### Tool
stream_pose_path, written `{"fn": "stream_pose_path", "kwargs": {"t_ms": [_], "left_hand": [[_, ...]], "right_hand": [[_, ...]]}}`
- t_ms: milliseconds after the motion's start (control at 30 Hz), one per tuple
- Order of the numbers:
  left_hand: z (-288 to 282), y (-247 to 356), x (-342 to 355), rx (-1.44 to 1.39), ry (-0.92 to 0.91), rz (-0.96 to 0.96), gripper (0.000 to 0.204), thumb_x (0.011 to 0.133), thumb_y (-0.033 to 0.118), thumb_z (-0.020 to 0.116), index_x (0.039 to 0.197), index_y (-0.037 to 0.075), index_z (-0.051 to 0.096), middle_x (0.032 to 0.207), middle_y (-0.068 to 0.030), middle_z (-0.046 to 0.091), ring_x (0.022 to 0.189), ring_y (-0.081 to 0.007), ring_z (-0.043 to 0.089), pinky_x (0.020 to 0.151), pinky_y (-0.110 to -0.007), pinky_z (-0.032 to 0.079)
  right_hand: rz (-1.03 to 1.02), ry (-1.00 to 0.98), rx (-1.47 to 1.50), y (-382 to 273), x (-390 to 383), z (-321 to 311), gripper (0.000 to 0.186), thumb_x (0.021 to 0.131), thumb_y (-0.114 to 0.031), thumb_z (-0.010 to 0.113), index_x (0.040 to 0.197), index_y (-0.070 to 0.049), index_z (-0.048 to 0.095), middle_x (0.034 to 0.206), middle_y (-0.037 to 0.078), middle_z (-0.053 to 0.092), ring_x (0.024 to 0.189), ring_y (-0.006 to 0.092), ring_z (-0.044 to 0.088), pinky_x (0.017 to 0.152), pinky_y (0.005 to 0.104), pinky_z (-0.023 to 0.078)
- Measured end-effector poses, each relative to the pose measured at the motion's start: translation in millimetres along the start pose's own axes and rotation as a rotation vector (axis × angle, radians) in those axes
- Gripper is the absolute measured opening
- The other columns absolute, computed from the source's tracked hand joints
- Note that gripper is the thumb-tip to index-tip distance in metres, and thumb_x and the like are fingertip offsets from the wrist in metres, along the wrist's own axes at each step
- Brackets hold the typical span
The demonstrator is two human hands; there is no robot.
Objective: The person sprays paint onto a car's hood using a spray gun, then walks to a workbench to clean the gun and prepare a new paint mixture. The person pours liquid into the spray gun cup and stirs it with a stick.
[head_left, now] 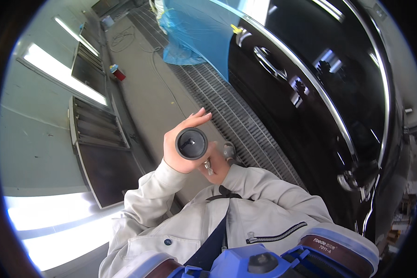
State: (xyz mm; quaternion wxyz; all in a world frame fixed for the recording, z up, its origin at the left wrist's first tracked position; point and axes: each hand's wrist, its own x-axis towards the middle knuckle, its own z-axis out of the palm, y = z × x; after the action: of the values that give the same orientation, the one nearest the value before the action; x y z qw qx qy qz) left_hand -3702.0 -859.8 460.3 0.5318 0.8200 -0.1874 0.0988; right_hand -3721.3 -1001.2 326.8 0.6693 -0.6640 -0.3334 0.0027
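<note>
A spray gun with a round black cup is held in front of my chest, seen from above, a small glint inside the cup. My right hand is closed round the gun below the cup, its fingers mostly hidden. A metal air fitting pokes out beside its palm. Against the cup's left side lies my left hand. Its visible fingers stretch out past the far rim, slightly apart, while the cup hides the thumb and part of the palm.
On the right stands a glossy black car door with chrome trim. Blue masking film drapes the car farther along. A floor grating runs beside it. A hose and a red can lie on the floor; wall vents line the left.
</note>
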Motion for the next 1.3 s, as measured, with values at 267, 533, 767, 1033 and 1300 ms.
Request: {"fn": "stream_pose_path", "kwargs": {"t_ms": [267, 533, 767, 1033, 1300], "left_hand": [[-66, -75, 131, -0.051, 0.302, 0.035, 0.144, 0.061, 0.039, 0.100, 0.166, 0.003, 0.009, 0.168, -0.0245, 0.028, 0.152, -0.0345, 0.036, 0.121, -0.049, 0.032], [-117, -227, 89, -0.152, 0.270, -0.240, 0.128, 0.071, 0.085, 0.073, 0.153, -0.006, 0.038, 0.151, -0.0225, 0.049, 0.143, -0.0343, 0.046, 0.120, -0.050, 0.032], [-170, -386, 121, -0.142, -0.005, -0.345, 0.025, 0.087, 0.020, 0.083, 0.103, 0.004, 0.074, 0.099, -0.0111, 0.075, 0.100, -0.0251, 0.070, 0.089, -0.039, 0.054], [-313, -575, 191, -0.015, -0.080, -0.368, 0.015, 0.090, 0.014, 0.070, 0.095, 0.001, 0.066, 0.091, -0.0136, 0.065, 0.086, -0.0299, 0.064, 0.080, -0.039, 0.052], [-439, -736, 239, 0.059, -0.086, -0.931, 0.013, 0.093, 0.018, 0.073, 0.090, 0.005, 0.077, 0.077, -0.0089, 0.070, 0.077, -0.0164, 0.063, 0.076, -0.036, 0.052]], "right_hand": [[-0.101, 0.065, 0.290, 55, 173, -6, 0.065, 0.105, -0.016, 0.062, 0.159, 0.003, 0.032, 0.134, 0.017, 0.062, 0.117, 0.0253, 0.064, 0.099, 0.0390, 0.051], [0.162, -0.036, 0.663, 69, 347, -23, 0.063, 0.112, -0.020, 0.047, 0.164, -0.002, 0.018, 0.118, 0.010, 0.064, 0.061, 0.0029, 0.049, 0.055, 0.0202, 0.044], [0.261, -0.024, 0.515, 84, 536, 14, 0.068, 0.110, -0.062, 0.029, 0.127, -0.001, 0.053, 0.062, 0.002, 0.047, 0.054, 0.0093, 0.042, 0.052, 0.0262, 0.034], [0.111, 0.162, 0.394, 36, 761, -8, 0.067, 0.113, -0.056, 0.026, 0.124, 0.001, 0.059, 0.058, -0.002, 0.045, 0.050, 0.0064, 0.034, 0.050, 0.0225, 0.027], [-0.067, 0.331, -0.047, 66, 856, -82, 0.049, 0.116, -0.041, 0.025, 0.124, -0.001, 0.052, 0.121, 0.011, 0.058, 0.046, 0.0014, 0.035, 0.044, 0.0190, 0.029]]}}
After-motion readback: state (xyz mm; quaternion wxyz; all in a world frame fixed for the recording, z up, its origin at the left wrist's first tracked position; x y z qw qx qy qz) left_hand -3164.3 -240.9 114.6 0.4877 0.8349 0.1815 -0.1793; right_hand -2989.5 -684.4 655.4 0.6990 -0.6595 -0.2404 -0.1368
